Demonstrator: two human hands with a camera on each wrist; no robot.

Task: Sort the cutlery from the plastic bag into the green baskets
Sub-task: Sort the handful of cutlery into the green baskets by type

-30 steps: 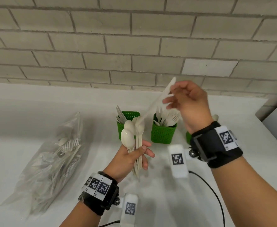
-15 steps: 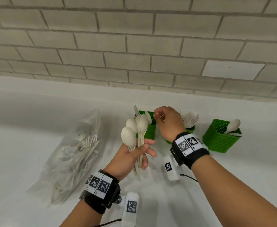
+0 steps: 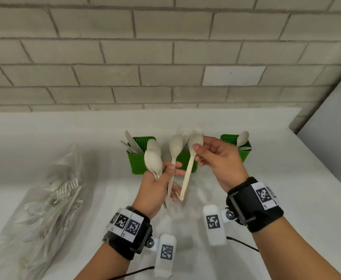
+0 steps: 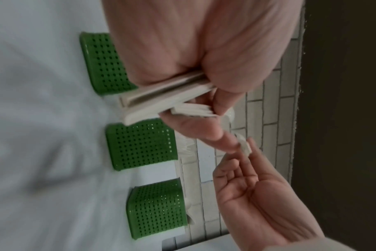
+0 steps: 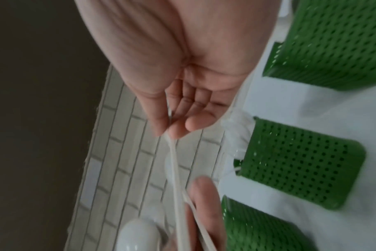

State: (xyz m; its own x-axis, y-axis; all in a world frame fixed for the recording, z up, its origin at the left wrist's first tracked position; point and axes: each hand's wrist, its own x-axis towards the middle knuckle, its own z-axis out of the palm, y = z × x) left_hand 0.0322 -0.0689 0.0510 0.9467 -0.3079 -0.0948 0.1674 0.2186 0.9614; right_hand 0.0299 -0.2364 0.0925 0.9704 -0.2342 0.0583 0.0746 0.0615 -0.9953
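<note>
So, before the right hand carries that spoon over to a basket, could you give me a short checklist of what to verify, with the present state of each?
1. Right hand has the spoon pinched near the bowl: ok.
2. Spoon free of the left hand: cannot tell; its handle end lies close by those fingers.
3. Left hand grips the remaining spoons firmly: ok.
4. Right basket already holds a spoon, so it is the likely target: ok.
5. Way to the right basket unobstructed: ok, as far as the head view shows.
6. Plastic bag lies clear of the hands: ok.
</note>
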